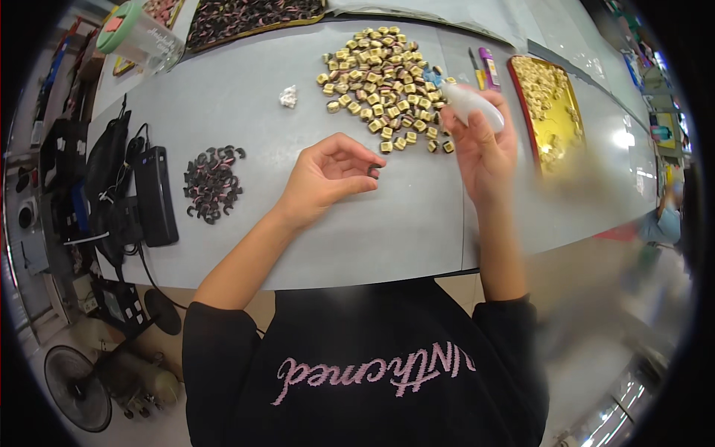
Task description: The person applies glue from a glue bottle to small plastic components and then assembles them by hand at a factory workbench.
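The left hand (328, 179) pinches a small dark curl (375, 170); the right hand (484, 149) wraps around a white squeeze bottle (477, 110), contents hidden! Left of the left hand, a loose heap of dark curls (212, 182). Right of the right hand, a red-rimmed yellow tray (550, 119) carries pale pieces (538, 80). Beyond both hands, yellow-topped blocks (387, 82) pile up; farther, a big tray (257, 31) full of dark-and-pink bits (249, 15)!

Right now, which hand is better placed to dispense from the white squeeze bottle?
Right hand, likely: it grips the white squeeze bottle, while the left hand is occupied, pinching a small curved black piece between thumb and fingers.
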A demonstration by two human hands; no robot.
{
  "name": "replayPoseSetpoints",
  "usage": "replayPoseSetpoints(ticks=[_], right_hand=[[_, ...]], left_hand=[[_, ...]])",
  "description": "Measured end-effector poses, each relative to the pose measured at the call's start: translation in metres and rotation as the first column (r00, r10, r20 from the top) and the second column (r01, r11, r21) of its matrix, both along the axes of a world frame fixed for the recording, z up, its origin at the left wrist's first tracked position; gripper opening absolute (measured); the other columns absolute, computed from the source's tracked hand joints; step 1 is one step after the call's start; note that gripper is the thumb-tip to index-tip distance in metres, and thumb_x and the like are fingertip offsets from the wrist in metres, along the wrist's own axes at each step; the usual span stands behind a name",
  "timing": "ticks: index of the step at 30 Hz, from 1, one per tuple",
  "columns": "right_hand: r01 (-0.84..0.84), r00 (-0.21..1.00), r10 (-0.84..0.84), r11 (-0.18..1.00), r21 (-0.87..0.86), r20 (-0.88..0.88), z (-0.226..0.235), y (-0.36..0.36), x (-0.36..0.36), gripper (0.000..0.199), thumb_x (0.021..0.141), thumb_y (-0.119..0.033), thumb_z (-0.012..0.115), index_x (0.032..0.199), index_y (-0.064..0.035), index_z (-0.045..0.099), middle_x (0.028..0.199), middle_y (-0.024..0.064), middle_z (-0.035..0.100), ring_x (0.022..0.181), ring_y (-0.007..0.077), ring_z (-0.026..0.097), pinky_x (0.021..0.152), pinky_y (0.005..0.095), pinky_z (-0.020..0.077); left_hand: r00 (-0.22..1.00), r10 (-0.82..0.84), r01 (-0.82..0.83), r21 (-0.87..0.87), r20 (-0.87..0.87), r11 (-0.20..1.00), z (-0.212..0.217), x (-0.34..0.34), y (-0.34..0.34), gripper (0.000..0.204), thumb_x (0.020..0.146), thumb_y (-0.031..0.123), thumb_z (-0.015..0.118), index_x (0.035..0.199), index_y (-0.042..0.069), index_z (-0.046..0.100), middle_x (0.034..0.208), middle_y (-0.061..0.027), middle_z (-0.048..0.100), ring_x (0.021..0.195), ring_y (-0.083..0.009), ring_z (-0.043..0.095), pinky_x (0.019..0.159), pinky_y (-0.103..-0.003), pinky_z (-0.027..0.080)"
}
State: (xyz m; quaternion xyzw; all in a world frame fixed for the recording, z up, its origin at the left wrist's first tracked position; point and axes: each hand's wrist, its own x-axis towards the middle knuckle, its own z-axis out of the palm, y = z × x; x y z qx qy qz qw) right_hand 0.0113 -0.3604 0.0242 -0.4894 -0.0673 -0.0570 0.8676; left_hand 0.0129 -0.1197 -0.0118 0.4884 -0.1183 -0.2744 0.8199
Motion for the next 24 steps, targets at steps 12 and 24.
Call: replayPoseSetpoints(ticks=[12,24], right_hand=[[0.337,0.896,-0.437,0.547,-0.766,0.081,-0.039,-0.075,0.0,0.051,0.082,0.0,0.078,0.125,-0.0013,0.051,0.116,0.0086,0.061,0.107,0.0168,0.062,0.099,0.0336,0.0531],[0.468,0.745,-0.445,-0.183,-0.865,0.497,-0.028,-0.133,-0.058,0.014,0.089,-0.002,0.067,0.102,0.0002,0.066,0.099,0.0134,0.067,0.092,0.0252,0.065,0.078,0.0355,0.0528]], left_hand=[[0.998,0.03,-0.033,0.055,0.052,0.998,-0.007,-0.004,0.003,0.027,0.082,-0.01,0.071,0.103,0.003,0.06,0.112,-0.0096,0.066,0.101,-0.0125,0.06,0.09,-0.027,0.049],[0.999,0.023,-0.025,0.053,0.043,0.998,-0.009,-0.003,0.004,0.024,0.088,-0.001,0.073,0.106,0.007,0.059,0.116,-0.0046,0.061,0.101,-0.0093,0.056,0.088,-0.024,0.048]])
